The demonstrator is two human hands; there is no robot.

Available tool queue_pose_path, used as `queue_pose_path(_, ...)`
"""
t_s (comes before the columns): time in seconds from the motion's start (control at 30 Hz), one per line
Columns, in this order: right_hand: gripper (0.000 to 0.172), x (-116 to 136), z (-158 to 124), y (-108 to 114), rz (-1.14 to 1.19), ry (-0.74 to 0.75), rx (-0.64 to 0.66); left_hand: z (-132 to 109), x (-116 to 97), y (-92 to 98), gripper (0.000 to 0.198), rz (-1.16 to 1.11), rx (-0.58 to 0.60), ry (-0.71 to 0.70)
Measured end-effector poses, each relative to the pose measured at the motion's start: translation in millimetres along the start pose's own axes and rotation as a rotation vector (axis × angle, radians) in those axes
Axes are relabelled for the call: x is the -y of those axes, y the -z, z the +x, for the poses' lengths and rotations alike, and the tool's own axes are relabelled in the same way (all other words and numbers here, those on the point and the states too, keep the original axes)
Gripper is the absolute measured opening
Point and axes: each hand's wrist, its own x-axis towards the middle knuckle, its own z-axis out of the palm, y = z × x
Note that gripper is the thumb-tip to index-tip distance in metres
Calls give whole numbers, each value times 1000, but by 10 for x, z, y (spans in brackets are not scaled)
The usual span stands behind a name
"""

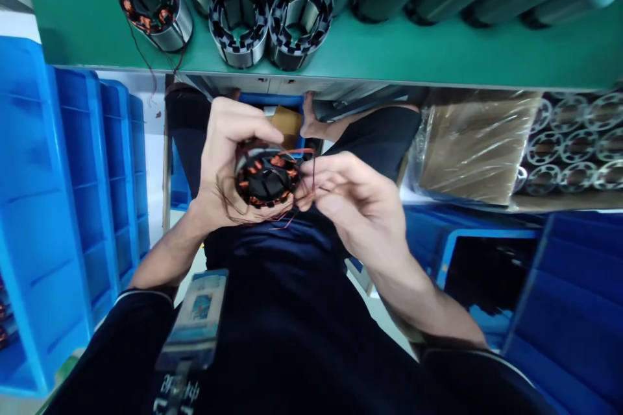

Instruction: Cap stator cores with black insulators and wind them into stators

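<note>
Over my lap, my left hand [219, 168] is wrapped round a motor stator [267, 178] with copper windings and a black insulator ring, its open end facing me. Thin loose wires [280, 217] trail from its rim, some across my left palm. At the stator's right side, my right hand [355, 198] pinches fine reddish wire ends between thumb and fingers. The exact strands in the pinch are partly hidden. On the green bench, another wound stator [148, 0] stands at the left with wires hanging over the edge.
Several unwound stators [238, 26] stand along the green bench [389, 52]. Stacked blue crates [43, 194] rise on my left. To the right lie a plastic-wrapped brown carton [477, 142], rows of metal rings [577, 142] and a dark blue bin [487, 233].
</note>
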Motion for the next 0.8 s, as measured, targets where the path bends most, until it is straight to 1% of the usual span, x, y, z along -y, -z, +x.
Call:
queue_pose_path(0.07,34,27,44,-55,124,-115,21,12,-115,51,65,87,-1,-247)
queue_pose_path(0.1,31,35,54,-59,171,-161,39,5,-147,69,63,100,-4,-328)
queue_pose_path(0.13,28,38,55,-49,208,-196,62,-14,-161,80,65,79,7,-361)
queue_pose_path(0.17,27,37,50,-29,235,-221,88,-44,-160,81,71,27,28,-337)
queue_pose_path(0.2,26,29,40,-3,250,-239,110,-84,-151,69,78,-59,58,-258)
queue_pose_path(0.23,26,16,28,21,251,-254,123,-132,-143,41,81,-183,79,-138)
queue_pose_path(0.27,27,-3,16,41,243,-263,125,-185,-142,-2,81,-344,88,9)
queue_pose_path(0.33,27,-50,-2,60,209,-259,106,-288,-176,-128,82,-701,71,364)
queue_pose_path(0.37,26,-73,-7,59,188,-244,102,-329,-210,-199,86,-862,53,539)
queue_pose_path(0.4,23,-92,-8,54,161,-219,103,-357,-250,-269,90,-997,35,677)
queue_pose_path(0.43,18,-104,-7,46,126,-187,113,-371,-293,-331,90,-1101,25,780)
queue_pose_path(0.47,14,-106,-5,38,84,-147,131,-373,-331,-381,88,-1178,16,841)
queue_pose_path(0.5,11,-99,-1,31,39,-104,156,-364,-362,-418,84,-1229,6,865)
queue_pose_path(0.57,14,-51,7,25,-37,-17,207,-333,-390,-444,78,-1271,-10,834)
queue_pose_path(0.67,20,95,8,41,-83,73,236,-316,-339,-374,73,-1195,-16,759)
queue_pose_path(0.73,22,207,-4,60,-128,102,224,-337,-257,-283,68,-1090,24,741)
queue_pose_path(0.8,21,269,-27,69,-213,120,211,-371,-158,-198,62,-1011,108,758)
